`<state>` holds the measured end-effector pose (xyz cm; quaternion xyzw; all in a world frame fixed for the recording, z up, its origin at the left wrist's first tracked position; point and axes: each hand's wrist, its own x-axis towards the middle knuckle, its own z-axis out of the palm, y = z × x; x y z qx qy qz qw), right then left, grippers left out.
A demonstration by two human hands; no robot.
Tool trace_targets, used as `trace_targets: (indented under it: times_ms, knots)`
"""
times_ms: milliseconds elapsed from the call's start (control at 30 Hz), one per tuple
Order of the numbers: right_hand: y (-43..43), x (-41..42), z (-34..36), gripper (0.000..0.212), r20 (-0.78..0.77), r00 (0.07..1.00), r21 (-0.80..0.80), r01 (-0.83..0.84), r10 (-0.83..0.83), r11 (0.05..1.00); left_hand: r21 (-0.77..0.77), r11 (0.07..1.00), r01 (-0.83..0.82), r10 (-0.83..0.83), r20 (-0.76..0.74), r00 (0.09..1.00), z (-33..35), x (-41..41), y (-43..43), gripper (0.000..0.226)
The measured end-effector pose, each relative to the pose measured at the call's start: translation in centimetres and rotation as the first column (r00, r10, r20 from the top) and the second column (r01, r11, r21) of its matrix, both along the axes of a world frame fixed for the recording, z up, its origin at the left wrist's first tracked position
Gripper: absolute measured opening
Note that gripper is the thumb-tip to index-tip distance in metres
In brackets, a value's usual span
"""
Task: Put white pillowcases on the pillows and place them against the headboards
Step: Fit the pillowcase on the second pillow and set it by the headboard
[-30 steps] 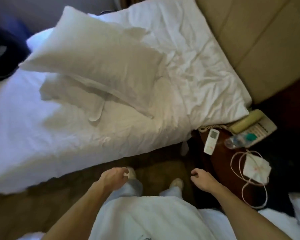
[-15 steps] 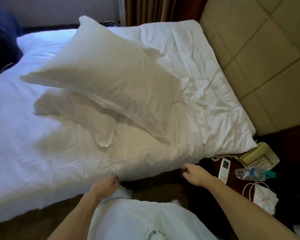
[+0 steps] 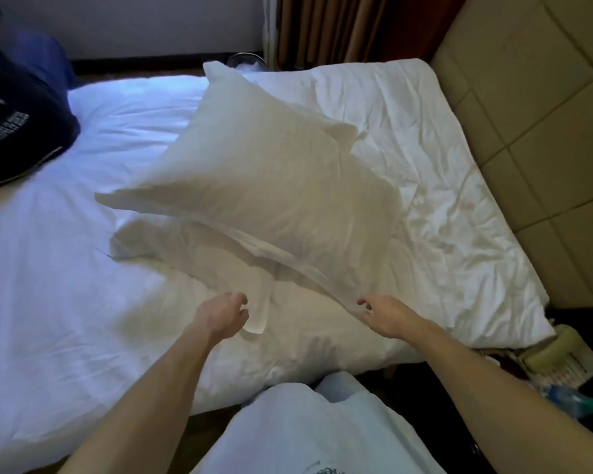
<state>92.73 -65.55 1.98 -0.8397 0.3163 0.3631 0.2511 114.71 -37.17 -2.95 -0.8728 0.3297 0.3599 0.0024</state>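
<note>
A plump white pillow [image 3: 271,186] lies aslant on the bed, partly on top of a flat white pillowcase [image 3: 199,254]. A corner flap of that pillowcase points toward me. My left hand [image 3: 223,313] is at the flap's left edge with thumb and fingers loosely curled and slightly apart, fingertips touching the fabric. At the pillow's near corner, my right hand [image 3: 387,316] has its fingers parted and its tips just meet the seam. Neither hand has closed round anything. The padded beige headboard [image 3: 528,148] stands at the right.
The wrinkled white sheet covers the bed [image 3: 65,302]. A dark blue bag [image 3: 18,131] sits at the far left. A beige telephone [image 3: 558,357] and a water bottle [image 3: 575,401] are on the nightstand at lower right. Brown curtains [image 3: 339,29] hang behind the bed.
Both hands have moved up from the bed's near edge onto the bedding: the left to the pillowcase flap, the right to the pillow's corner. My view has shifted closer over the bed.
</note>
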Motion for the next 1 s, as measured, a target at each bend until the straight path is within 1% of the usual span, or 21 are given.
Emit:
trace_targets:
  times_ms: [67,200,333,400,467,533,667,767,833,900,967,1000]
  knots:
    - [-1.5,2.2,0.1,0.047,-0.004,0.999,-0.008,-0.046,0.046,0.999,-0.061,0.998,-0.008,0.013,0.087,0.996,1.5,2.3,-2.1,0.040]
    - [-5.4,6.9,0.1,0.049,0.061,0.992,-0.064,-0.109,0.113,0.992,-0.217,0.974,0.069,-0.009,0.267,0.964,4.1,5.8,-7.3,0.035]
    - [-10.5,12.7,-0.1,0.054,0.146,0.986,-0.081,-0.067,0.078,0.994,-0.287,0.947,0.144,-0.030,0.368,0.929,6.8,10.0,-13.5,0.035]
    - [-15.0,16.4,-0.8,0.054,0.180,0.983,-0.051,-0.039,0.047,0.998,-0.260,0.948,0.182,-0.068,0.393,0.917,7.2,12.9,-18.8,0.036]
    - [-17.2,18.9,-1.0,0.052,0.230,0.973,-0.052,-0.025,0.036,0.998,-0.214,0.950,0.226,-0.114,0.438,0.892,8.0,15.1,-21.7,0.038]
    - [-17.9,20.4,-0.5,0.049,0.281,0.959,-0.074,-0.011,0.032,0.997,-0.159,0.953,0.258,-0.149,0.495,0.856,8.6,16.5,-22.7,0.044]
    - [-22.0,24.3,-2.2,0.047,0.280,0.960,-0.050,0.001,0.013,0.999,-0.043,0.942,0.333,-0.254,0.556,0.791,8.5,20.7,-27.2,0.051]
    - [-24.3,27.4,-3.4,0.048,0.296,0.955,-0.009,0.027,-0.023,1.000,-0.007,0.930,0.367,-0.298,0.568,0.767,8.5,24.3,-29.8,0.050]
    - [-25.1,28.9,-3.9,0.053,0.288,0.956,0.017,0.050,-0.053,0.999,0.004,0.929,0.371,-0.308,0.566,0.765,8.2,26.0,-31.0,0.052]
    - [-25.6,30.2,-4.0,0.064,0.285,0.955,0.065,0.062,-0.078,0.996,0.001,0.928,0.373,-0.313,0.547,0.776,7.8,27.6,-32.1,0.056]
    - [-26.0,31.4,-3.6,0.077,0.308,0.945,0.143,0.069,-0.111,0.987,0.002,0.933,0.359,-0.312,0.498,0.809,7.2,28.6,-33.2,0.063]
    - [-26.1,31.9,-3.4,0.080,0.330,0.934,0.186,0.079,-0.138,0.979,0.006,0.941,0.339,-0.303,0.465,0.832,6.9,28.8,-33.7,0.067]
